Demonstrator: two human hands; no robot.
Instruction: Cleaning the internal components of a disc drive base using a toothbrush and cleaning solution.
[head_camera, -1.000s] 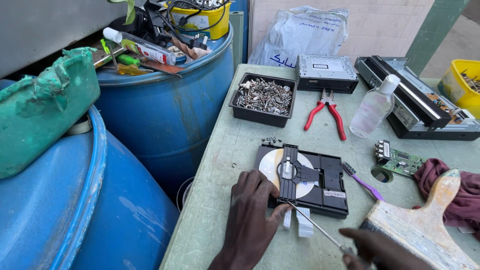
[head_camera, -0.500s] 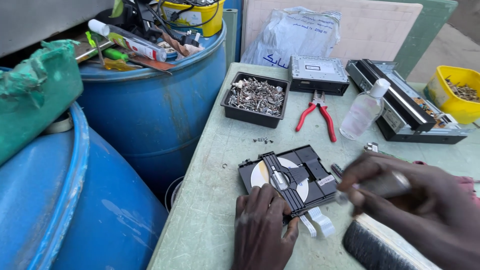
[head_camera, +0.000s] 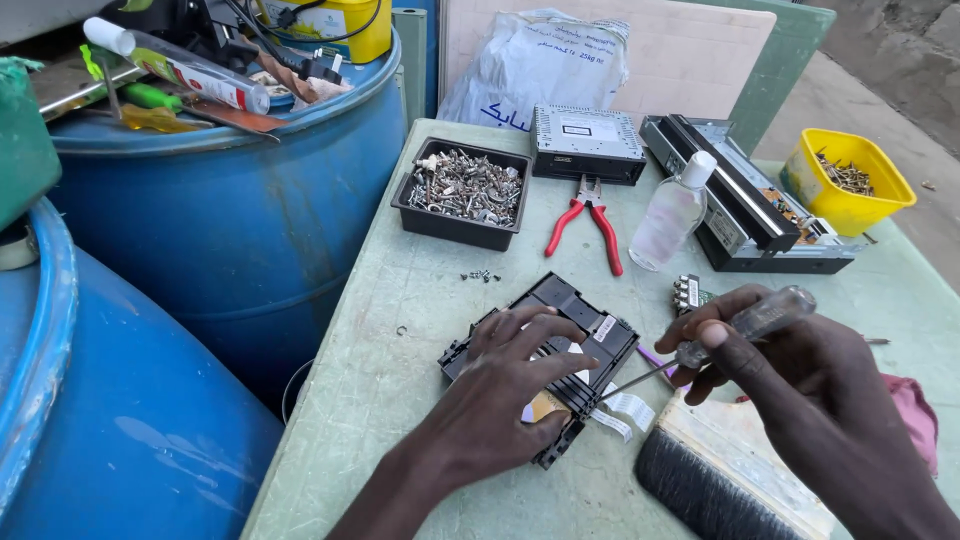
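drive mechanism (head_camera: 575, 335) half under left hand (head_camera: 510, 385)

Outdoor repair workshop, screw tray (head_camera: 462, 190), pliers (head_camera: 588, 225), blue drums (head_camera: 225, 215)

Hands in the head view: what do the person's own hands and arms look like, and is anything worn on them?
Both the left hand and the right hand are bare: no gloves, rings, watch or bracelets show. Both forearms are uncovered as far as the frame's lower edge, with no sleeve in view. Fingernails are short.
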